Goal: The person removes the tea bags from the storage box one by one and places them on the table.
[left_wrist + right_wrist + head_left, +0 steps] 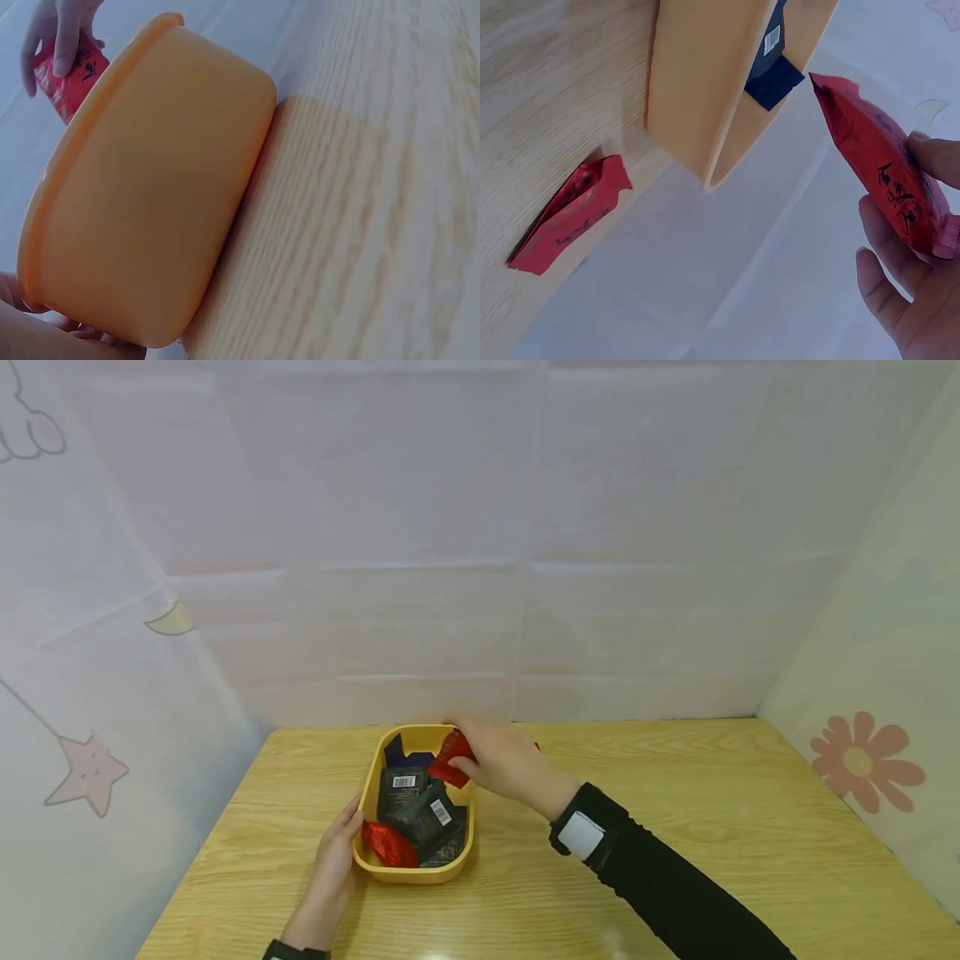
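My right hand (510, 764) pinches a red foil packet (452, 756) over the far right rim of a yellow plastic bin (412, 876). Dark lettering shows on the packet in the right wrist view, thumb on one face and fingers behind. My left hand (332, 870) holds the bin's near left side at the rim; part of it is hidden by the bin in the left wrist view. Inside the bin lie black packets (423, 821) with barcode labels, a shiny red packet (390, 845) at the near left and a dark blue packet (411, 759) at the far end.
Another red packet (570, 217) lies on the wooden table (675, 843) to the right of the bin, mostly hidden behind my right hand in the head view. A white sheet (420, 568) hangs along the table's far edge.
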### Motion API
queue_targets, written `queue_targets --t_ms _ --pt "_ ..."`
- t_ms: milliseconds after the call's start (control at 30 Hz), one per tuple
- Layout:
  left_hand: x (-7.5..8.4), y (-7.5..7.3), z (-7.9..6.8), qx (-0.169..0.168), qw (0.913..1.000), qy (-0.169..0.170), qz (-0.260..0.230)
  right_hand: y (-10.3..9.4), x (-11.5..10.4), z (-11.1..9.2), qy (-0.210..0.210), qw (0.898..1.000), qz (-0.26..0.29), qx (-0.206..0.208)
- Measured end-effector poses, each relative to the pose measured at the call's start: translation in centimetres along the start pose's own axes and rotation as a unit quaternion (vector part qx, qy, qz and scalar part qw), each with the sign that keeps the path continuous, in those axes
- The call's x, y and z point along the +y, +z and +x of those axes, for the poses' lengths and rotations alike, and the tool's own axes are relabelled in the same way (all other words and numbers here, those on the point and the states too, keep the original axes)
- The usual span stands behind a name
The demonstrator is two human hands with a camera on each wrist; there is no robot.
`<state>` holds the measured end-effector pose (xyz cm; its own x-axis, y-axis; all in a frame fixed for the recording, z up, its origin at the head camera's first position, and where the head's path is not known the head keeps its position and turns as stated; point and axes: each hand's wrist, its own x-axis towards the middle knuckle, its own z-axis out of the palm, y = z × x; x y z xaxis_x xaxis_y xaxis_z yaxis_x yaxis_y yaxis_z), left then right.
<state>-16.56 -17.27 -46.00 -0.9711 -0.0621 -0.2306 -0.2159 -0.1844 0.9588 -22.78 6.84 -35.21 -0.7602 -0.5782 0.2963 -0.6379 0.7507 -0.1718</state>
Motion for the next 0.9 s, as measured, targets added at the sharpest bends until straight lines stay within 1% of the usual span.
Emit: queue_targets --t_ms 133,233,367,467,533,667,900 --pt "0.0 0.0 0.1 0.003 1.0000 0.001 -0.003 -0.2 1.5 -0.1 0.044 0.998 0.051 0.014" --pt "0.0 0.0 0.0 0.006 1.0000 0.003 -0.006 -0.4 2.8 -0.2 0.069 0.995 0.068 0.036" --pt "-0.1 -0.2 -0.1 0.006 1.0000 0.002 -0.006 -0.7 4.6 -0.6 0.086 0.992 0.049 0.078" --pt "-0.1 -0.3 -0.2 0.008 0.9999 0.000 -0.008 -0.9 6.1 -1.0 0.094 0.990 0.037 0.096" --pt "-0.1 -0.4 -0.2 0.008 0.9999 0.000 -0.010 -0.9 7.2 -1.4 0.104 0.989 0.031 0.098" --pt "-0.1 -0.4 -0.2 0.007 0.9999 0.001 -0.009 -0.6 9.7 -2.4 0.128 0.988 0.018 0.089" --pt "0.0 -0.4 -0.1 0.010 0.9999 -0.002 -0.008 0.6 13.5 -4.4 0.163 0.985 0.013 0.059"
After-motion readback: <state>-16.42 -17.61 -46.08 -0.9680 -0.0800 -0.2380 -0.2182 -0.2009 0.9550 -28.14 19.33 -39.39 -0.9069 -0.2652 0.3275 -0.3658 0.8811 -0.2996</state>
